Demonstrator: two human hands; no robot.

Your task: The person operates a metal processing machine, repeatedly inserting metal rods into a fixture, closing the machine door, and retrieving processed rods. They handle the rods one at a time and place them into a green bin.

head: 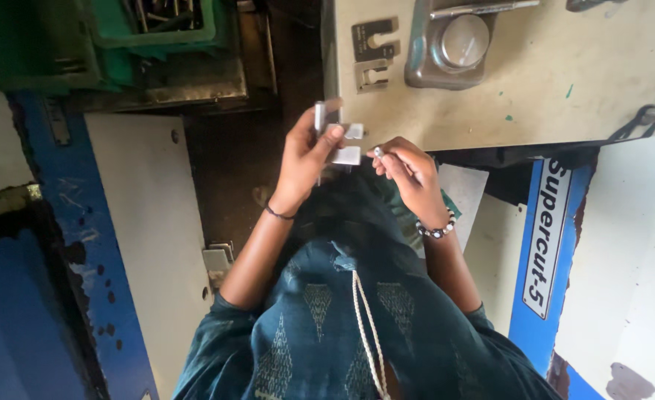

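The left hand (309, 155) grips a small metal bracket (340, 137), thumb across its face, its long axis standing roughly upright out of the fingers. Just to its right, the right hand (409, 167) is pinched narrow on a tiny silvery pin (378, 152), whose tip points left toward the bracket's lower edge, nearly touching it. The right hand is the nearer one to that gap. Just beyond both hands runs the front edge of a pale worktable (564, 81) bearing slotted plates (374, 52) and a round metal fixture (457, 41). Open room lies below the hands, above the lap.
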